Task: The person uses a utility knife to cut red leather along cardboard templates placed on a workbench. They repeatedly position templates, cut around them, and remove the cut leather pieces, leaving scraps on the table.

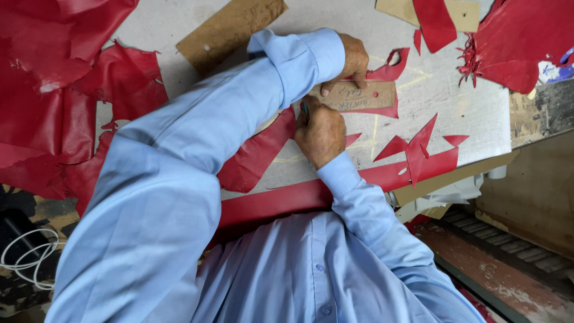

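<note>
The left hand (353, 60) presses flat, fingers spread, on a small rectangular cardboard template (359, 96) with a punched hole, which lies on a piece of glossy red leather (382, 75) near the middle of the surface (454, 101). The right hand (320, 133) sits just below the template's left end, its grip closed around a slim cutting tool (304, 109) whose greenish tip meets the template's edge. Smooth red offcuts (418, 149), angular and pointed, lie scattered to the right; a long red strip (281, 200) runs along the near edge. Larger crumpled red hides (54, 78) pile up on the left. A second brown cardboard pattern (230, 30) lies above the arms. The surface is pale, scratched and chalk-marked. A white cord (27, 257) coils at lower left.
</note>
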